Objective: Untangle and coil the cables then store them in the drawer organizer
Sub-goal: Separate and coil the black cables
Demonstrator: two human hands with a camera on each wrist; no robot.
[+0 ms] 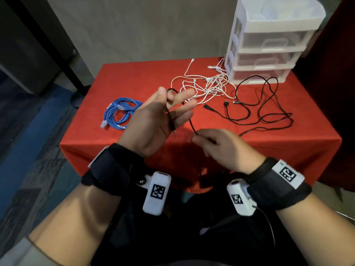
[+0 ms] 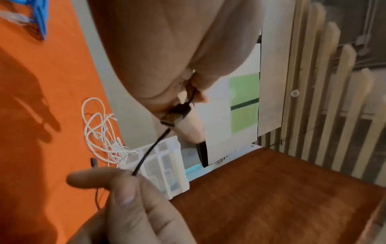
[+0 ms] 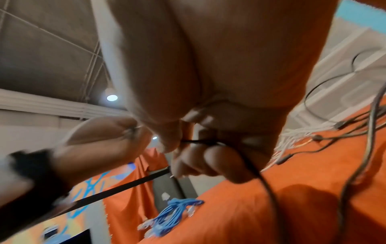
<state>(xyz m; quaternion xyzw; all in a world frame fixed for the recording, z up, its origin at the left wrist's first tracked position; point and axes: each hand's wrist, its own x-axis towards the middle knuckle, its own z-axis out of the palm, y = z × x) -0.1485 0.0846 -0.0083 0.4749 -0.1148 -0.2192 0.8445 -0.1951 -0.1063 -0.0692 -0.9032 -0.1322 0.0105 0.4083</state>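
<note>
Black cable runs between both hands above the counter's near edge. The left hand, palm up with fingers spread, pins the plug end against its palm under the thumb, a small loop rising past the fingertips. The right hand pinches the cord just below, and the slack trails off to the black loops lying toward the counter's right edge. It looks light, thin and limp, likely to kink or spring open; I would hold it near the plug and feed the cord through pinched fingers. The blue network cable lies already coiled by the left edge. Farther back sits the tangled white cables, soft and knot-prone, touching the translucent drawer organizer at the far right corner. No brand or lettering is readable; the wrist bands carry only square code markers.
</note>
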